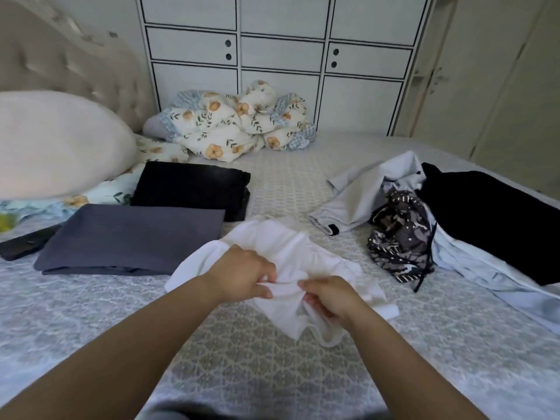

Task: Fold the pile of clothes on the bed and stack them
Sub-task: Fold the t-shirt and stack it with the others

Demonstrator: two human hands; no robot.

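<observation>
Hands, two, left hand [242,272], right hand [328,295], gripping one white garment [291,253]

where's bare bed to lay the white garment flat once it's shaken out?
Best patch: the near sheet under the forearms, below the white garment. Also the strip running back between the folded black piece and the unfolded pile, up to the floral quilt. Crowded: left, with the folded grey piece; right, with the pile.
</observation>
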